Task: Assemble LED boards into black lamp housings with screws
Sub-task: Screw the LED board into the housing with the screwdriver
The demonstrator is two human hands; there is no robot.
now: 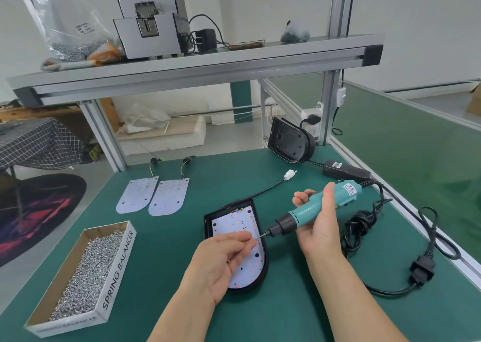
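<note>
Your L hand (223, 253) pinches what's prob a screw (256, 237) at the driver (309, 212) tip, over the housing (209, 227); the LED board (234, 227) sits inside it. R hand (321, 229) wraps the driver. Let go early & the screw could drop off.

screw box (118, 268) near left on table (166, 263). housing (208, 224) near centre, led board (234, 224) in it. left spare board (136, 194) beside right spare board (169, 197), farther back. second housing (289, 143) far right.

LED board's (234, 224) lower left behind the left hand (221, 258); tiny item (257, 237) at its fingertips (248, 237) unidentifiable.
</note>
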